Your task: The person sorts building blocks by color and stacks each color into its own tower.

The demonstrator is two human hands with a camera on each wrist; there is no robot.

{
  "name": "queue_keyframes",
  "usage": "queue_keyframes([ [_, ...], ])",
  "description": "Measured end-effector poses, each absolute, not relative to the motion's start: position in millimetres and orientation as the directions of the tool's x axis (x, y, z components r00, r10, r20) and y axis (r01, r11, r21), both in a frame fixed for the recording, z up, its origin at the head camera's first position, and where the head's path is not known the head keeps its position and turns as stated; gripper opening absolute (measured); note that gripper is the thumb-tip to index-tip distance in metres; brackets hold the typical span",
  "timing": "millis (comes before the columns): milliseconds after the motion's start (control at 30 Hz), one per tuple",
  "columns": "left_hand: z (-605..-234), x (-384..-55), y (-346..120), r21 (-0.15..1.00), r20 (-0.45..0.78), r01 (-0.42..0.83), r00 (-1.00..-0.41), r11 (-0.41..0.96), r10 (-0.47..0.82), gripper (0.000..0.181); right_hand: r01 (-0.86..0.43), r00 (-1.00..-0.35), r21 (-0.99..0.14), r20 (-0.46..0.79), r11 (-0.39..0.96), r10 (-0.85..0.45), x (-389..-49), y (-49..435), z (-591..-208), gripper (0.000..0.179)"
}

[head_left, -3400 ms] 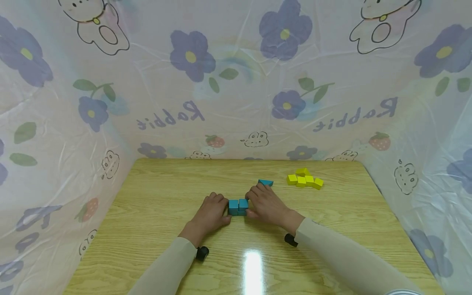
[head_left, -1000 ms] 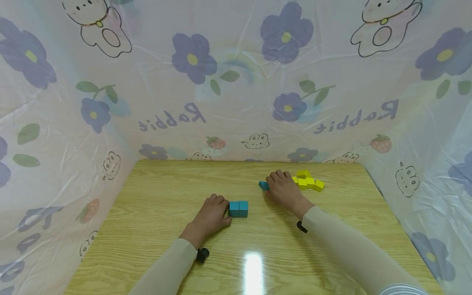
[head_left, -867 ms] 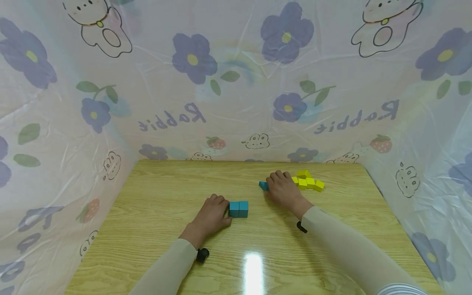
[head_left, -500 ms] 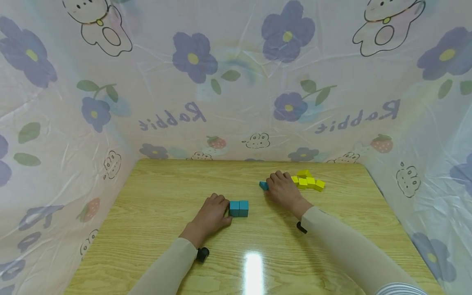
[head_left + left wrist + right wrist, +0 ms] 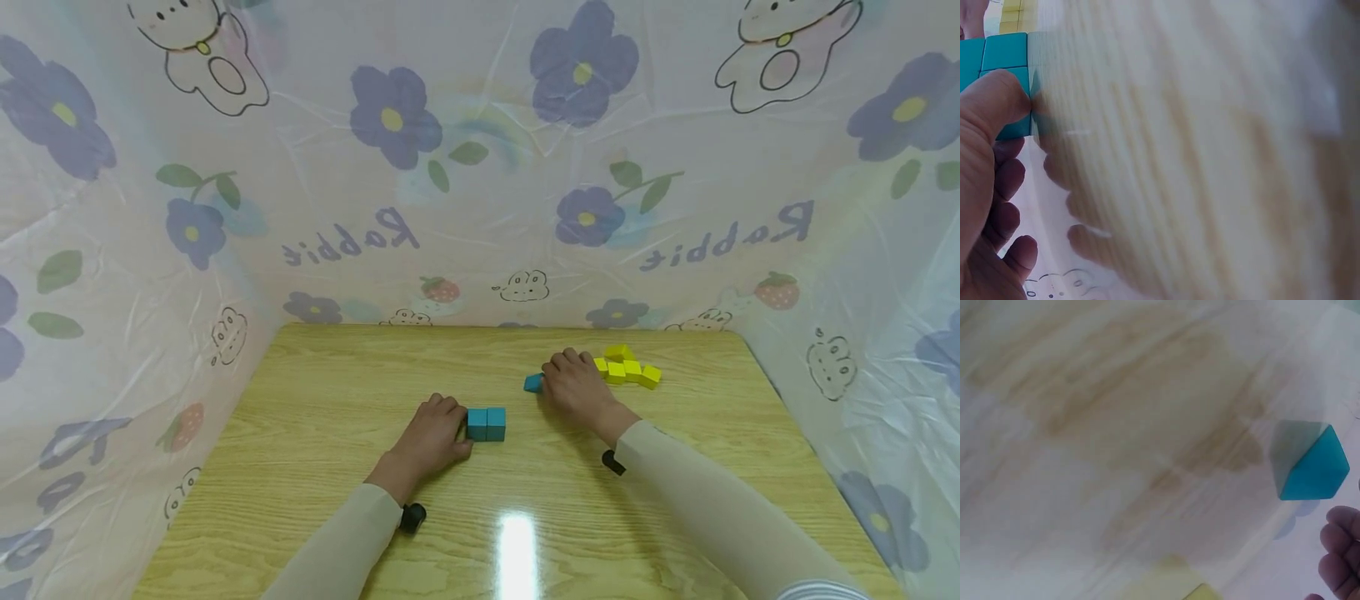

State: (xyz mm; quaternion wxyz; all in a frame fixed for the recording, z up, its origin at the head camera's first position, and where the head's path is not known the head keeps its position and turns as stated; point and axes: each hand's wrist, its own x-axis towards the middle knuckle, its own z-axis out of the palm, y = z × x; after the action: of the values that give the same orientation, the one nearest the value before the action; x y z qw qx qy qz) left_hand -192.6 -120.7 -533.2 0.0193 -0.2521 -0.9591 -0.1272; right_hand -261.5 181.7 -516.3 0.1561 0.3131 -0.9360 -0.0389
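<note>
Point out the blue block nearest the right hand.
The wedge-shaped blue block, beside the right hand; the blue cubes instead sit together at the left hand.

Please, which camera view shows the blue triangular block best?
The right wrist view: the blue triangular block appears large there, with nothing covering it. In the head view it is small and partly hidden by the right hand. In the left wrist view I cannot make it out.
</note>
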Motion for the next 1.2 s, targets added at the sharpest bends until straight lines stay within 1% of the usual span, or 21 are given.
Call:
queue_keyframes([
  [133,-532.6,-192.5,-120.3,0.241,0.092,0.483,-0.875,0.842,0.476,0.039,-0.566,-0.763,0.151,0.277,0.810,-0.584,-262.8,184.4,-513.9,0.023],
  [267,-530.6,-192.3,-120.1,0.253,0.090,0.481,-0.876,0.839,0.475,0.038,-0.549,-0.765,0.178,0.285,0.817,-0.577,-264.3,188.1,-511.2,0.029],
  [400,-529.1,-191.4,-120.3,0.261,0.093,0.482,-0.875,0.837,0.475,0.037,-0.544,-0.772,0.202,0.260,0.815,-0.580,-264.2,190.2,-511.6,0.032],
  [500,-528.9,-191.0,-120.4,0.263,0.093,0.482,-0.875,0.836,0.475,0.037,-0.550,-0.778,0.178,0.246,0.816,-0.578,-263.1,189.8,-514.5,0.033],
  [633,-529.7,-191.3,-120.2,0.262,0.092,0.482,-0.875,0.836,0.476,0.038,-0.559,-0.777,0.137,0.258,0.818,-0.574,-263.1,187.5,-519.1,0.033],
  [767,-530.5,-191.2,-120.5,0.258,0.096,0.487,-0.873,0.835,0.479,0.037,-0.565,-0.776,0.120,0.259,0.816,-0.575,-263.9,185.3,-521.6,0.032],
  [900,-530.7,-191.2,-120.7,0.249,0.101,0.491,-0.870,0.834,0.482,0.036,-0.584,-0.749,0.143,0.285,0.799,-0.598,-264.8,182.3,-519.7,0.033],
  [1067,-530.2,-191.6,-120.7,0.232,0.109,0.494,-0.869,0.838,0.482,0.036,-0.609,-0.692,0.218,0.323,0.762,-0.646,-266.7,177.4,-511.8,0.035],
  [1200,-530.4,-192.5,-120.7,0.232,0.106,0.494,-0.869,0.838,0.483,0.037,-0.618,-0.672,0.255,0.320,0.744,-0.668,-265.8,174.6,-505.5,0.035],
])
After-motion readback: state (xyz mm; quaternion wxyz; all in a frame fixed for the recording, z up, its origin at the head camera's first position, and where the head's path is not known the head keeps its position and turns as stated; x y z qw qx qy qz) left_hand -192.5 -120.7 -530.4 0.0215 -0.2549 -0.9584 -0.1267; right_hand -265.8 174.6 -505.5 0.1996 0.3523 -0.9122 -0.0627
